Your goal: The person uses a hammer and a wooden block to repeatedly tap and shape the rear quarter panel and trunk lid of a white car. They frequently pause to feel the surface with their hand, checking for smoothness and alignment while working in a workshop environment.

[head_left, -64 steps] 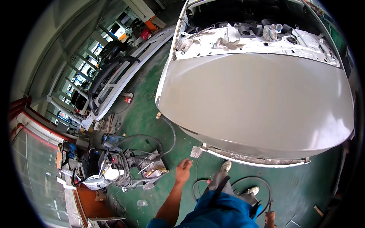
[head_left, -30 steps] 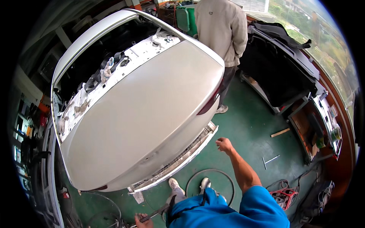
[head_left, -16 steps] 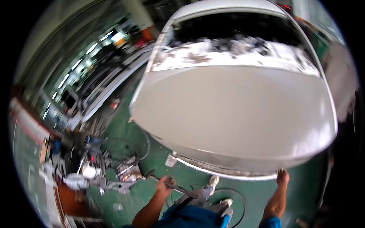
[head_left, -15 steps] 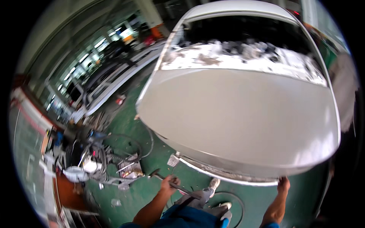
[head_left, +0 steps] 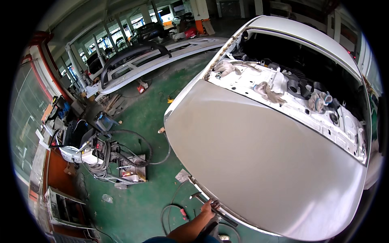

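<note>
My left hand (head_left: 210, 206) is closed round a long, dark hammer (head_left: 226, 218) near the lower edge of the car, with the tool's head toward the upper left. My right hand is not in view. The car's large beige rear lid (head_left: 263, 158) fills much of the lower right. Above it, the white metal shelf (head_left: 239, 77) carries crumpled gloves (head_left: 269, 93) and several black parts (head_left: 304, 87) below the open rear window. The pale bumper strip (head_left: 193, 184) shows beneath the lid, partly hidden.
A wheeled machine (head_left: 95, 156) with looped hoses (head_left: 150, 148) stands at left. Another hose with a red fitting (head_left: 183, 214) lies on the green floor (head_left: 146, 202). A long metal frame (head_left: 121, 81) runs behind. A co-worker's beige clothing (head_left: 372, 166) shows at the far right edge.
The hammer passed from my right hand to my left in the earlier frames. Since half a second ago my view has swung left and nearer the car, and my right hand has left view.
</note>
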Demonstrator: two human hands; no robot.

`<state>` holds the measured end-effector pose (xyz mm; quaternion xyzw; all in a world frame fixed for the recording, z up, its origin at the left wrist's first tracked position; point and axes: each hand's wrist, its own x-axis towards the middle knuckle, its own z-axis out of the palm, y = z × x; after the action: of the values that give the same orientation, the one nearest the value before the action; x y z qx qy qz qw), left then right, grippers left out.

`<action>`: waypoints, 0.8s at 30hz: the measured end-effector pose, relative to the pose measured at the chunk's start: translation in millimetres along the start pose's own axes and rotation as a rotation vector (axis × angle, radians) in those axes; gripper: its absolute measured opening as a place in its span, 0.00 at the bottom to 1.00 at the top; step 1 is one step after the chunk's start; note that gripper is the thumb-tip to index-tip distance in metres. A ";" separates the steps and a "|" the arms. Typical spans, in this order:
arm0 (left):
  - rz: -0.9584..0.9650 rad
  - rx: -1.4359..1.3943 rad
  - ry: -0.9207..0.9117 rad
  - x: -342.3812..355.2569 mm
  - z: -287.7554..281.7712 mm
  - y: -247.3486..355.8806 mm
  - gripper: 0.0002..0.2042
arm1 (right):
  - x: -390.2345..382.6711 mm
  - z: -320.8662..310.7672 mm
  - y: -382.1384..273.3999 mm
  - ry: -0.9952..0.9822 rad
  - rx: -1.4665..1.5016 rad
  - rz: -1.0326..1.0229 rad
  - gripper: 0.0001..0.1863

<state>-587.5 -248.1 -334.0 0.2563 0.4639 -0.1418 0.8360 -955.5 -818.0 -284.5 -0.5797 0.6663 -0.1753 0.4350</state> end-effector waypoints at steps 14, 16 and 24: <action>0.030 0.019 0.031 23.1 18.4 -11.3 0.07 | 8.0 -31.5 -43.8 0.022 -0.283 -0.025 0.20; 0.032 0.028 0.022 31.5 13.6 -10.4 0.08 | 14.6 -33.9 -44.4 0.019 -0.291 -0.032 0.20; 0.075 -0.043 -0.080 43.9 14.2 -25.6 0.11 | 39.4 -59.2 -53.0 0.033 -0.340 -0.070 0.22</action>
<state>-566.4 -277.2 -372.7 0.2497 0.4233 -0.1102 0.8639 -967.0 -884.6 -227.1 -0.6648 0.6728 -0.0848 0.3134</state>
